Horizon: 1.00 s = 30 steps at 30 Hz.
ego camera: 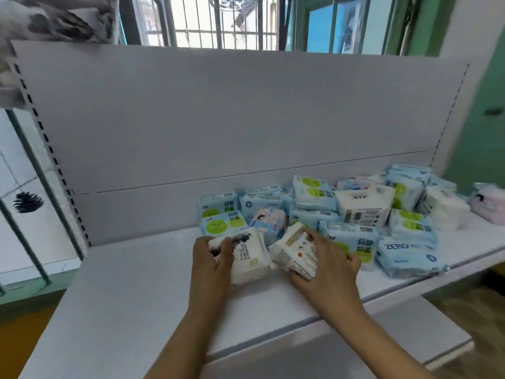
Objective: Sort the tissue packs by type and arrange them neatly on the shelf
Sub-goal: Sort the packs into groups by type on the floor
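Note:
My left hand (210, 258) grips a white tissue pack (250, 258) with dark print, at the middle of the white shelf (131, 291). Right beside it, my right hand (326, 265) grips a second white tissue pack (295, 251), tilted with its end up. The two packs touch each other. Behind them lies a jumbled heap: pale blue packs with green circles (220, 214), a blue "ZERO" pack (407, 257), a larger white pack with a barcode (363, 206) and a pink and blue pack (269, 220).
The shelf's white back panel (218, 119) rises behind the heap, with slotted uprights at both sides. A lower shelf (410, 332) juts out below at the right. More white and pink packs (448, 206) lie at the far right. A barred window is behind.

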Tool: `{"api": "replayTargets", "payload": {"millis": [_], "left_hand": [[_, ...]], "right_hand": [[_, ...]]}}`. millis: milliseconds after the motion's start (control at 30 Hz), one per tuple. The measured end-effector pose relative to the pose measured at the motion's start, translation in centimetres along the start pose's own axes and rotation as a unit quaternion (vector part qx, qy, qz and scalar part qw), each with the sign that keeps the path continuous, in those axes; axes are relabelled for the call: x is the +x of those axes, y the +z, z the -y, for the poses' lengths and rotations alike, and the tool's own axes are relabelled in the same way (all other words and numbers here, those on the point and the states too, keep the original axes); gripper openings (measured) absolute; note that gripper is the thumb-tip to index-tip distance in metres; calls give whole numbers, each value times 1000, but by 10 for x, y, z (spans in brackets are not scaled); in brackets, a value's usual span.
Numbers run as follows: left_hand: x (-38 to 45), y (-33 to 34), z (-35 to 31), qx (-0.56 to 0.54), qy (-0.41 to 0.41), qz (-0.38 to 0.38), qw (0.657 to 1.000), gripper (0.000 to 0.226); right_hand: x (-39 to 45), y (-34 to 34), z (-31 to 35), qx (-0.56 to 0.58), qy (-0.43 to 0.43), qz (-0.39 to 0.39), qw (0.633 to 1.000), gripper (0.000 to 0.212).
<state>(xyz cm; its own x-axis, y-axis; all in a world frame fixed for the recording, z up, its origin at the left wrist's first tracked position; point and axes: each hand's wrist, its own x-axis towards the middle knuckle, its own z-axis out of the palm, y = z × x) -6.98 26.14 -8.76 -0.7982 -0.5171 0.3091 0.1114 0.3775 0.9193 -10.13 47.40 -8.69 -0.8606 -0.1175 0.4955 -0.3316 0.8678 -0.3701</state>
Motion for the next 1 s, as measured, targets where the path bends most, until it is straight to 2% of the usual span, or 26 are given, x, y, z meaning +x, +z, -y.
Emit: {"api": "replayTargets", "payload": {"millis": [133, 233, 333, 400, 533, 600, 867, 933, 1000], "left_hand": [[-1, -3, -2, -32, 28, 36, 998, 28], [-2, -1, -8, -56, 36, 66, 996, 20], [-15, 11, -30, -74, 55, 115, 989, 22], [-32, 22, -49, -116, 38, 156, 980, 28], [-74, 56, -76, -164, 0, 268, 949, 42], [-100, 81, -92, -165, -7, 326, 931, 41], [-242, 197, -154, -118, 70, 500, 855, 37], [-283, 228, -162, -109, 63, 533, 837, 38], [-328, 262, -166, -91, 58, 569, 816, 42]], "right_hand": [[-14, -16, 7, -7, -13, -41, 999, 84], [-31, -35, 4, 20, -10, -47, 999, 77], [-55, -59, -5, 82, 39, -52, 995, 81], [-73, -77, -17, 108, 80, -72, 988, 84], [-118, -125, -42, 127, 173, -76, 974, 85], [-145, -152, -59, 135, 221, -88, 962, 87], [-264, -245, -158, 48, 368, -125, 920, 110], [-300, -269, -184, 24, 412, -142, 900, 100], [-340, -291, -211, 0, 452, -169, 876, 72]]}}
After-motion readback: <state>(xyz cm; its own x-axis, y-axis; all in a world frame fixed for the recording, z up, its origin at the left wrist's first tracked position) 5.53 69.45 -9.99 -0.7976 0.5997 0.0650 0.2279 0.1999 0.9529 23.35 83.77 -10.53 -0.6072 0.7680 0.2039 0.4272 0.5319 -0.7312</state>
